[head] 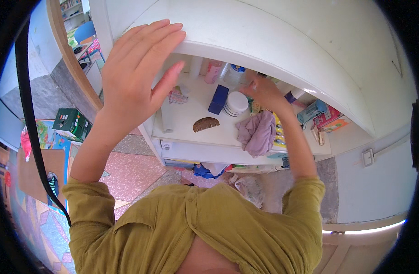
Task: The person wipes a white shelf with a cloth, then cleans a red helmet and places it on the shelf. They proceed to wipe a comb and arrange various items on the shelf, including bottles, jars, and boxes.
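My left hand (141, 68) lies flat near the front edge of the white upper shelf (223, 51), thumb spread and nothing in it. On the shelf below, my right hand (264, 89) reaches in among bottles at the back. It is blurred, and its fingertips are partly hidden. Close to it are a white lidded jar (237, 101) and a dark blue box (218, 99). A crumpled mauve cloth (258, 133) hangs over the shelf's front edge, under my right forearm. A brown half-moon comb (206, 124) rests on the lower shelf.
A pink bottle (213, 72) and a clear bottle with a blue label (236, 73) stand at the back. Right of my forearm are a teal pouch (312, 111) and a red box (326, 116). A clear plastic bag (252, 190) and a green carton (72, 124) sit lower down.
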`<control>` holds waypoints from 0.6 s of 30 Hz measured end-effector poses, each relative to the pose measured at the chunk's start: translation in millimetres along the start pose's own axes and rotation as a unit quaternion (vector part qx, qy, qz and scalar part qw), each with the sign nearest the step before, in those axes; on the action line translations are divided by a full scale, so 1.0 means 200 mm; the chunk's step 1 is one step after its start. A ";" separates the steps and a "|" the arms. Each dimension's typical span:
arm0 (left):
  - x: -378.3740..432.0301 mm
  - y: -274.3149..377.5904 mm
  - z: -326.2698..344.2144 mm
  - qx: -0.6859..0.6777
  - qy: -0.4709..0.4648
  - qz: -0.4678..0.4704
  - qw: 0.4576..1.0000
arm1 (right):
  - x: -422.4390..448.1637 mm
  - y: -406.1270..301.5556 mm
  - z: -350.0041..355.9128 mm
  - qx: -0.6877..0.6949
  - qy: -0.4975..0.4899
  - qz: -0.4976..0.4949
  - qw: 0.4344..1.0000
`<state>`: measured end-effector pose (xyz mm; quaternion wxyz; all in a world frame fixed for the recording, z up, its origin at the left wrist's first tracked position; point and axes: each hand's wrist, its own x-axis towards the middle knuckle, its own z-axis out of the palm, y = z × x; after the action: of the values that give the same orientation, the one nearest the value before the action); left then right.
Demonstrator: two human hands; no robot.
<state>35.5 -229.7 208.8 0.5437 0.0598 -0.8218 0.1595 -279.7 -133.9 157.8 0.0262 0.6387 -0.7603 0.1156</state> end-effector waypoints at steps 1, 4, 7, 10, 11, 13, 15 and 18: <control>0.00 -0.01 0.03 -0.005 0.021 0.009 1.000 | 0.17 0.22 0.22 -0.011 0.117 0.038 0.992; -0.01 -0.01 0.08 -0.010 0.055 0.004 0.998 | 0.60 0.69 0.67 0.079 0.273 -0.058 0.957; -0.02 -0.03 0.08 -0.019 0.053 0.001 0.998 | 0.74 0.68 0.86 0.049 0.346 -0.035 0.936; -0.05 -0.04 0.04 -0.002 0.043 -0.009 0.999 | 0.65 0.33 0.86 0.078 0.341 -0.047 0.936; -0.05 -0.04 0.03 0.001 0.042 -0.009 0.999 | 0.54 0.16 0.76 0.125 0.324 -0.049 0.937; -0.04 -0.03 0.05 -0.017 0.051 -0.003 0.999 | 0.26 0.02 0.53 0.106 0.224 -0.059 0.967; -0.03 -0.05 0.05 -0.004 0.066 0.018 0.998 | 0.04 -0.12 0.31 0.124 0.149 -0.086 0.977; -0.02 -0.05 0.08 0.001 0.085 0.027 0.996 | -0.26 -0.21 0.01 0.223 0.216 -0.276 0.910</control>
<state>25.4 -244.0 200.6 0.6068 0.0243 -0.7739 0.1795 -229.2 -91.5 151.7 0.0775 0.7718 -0.4838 0.4053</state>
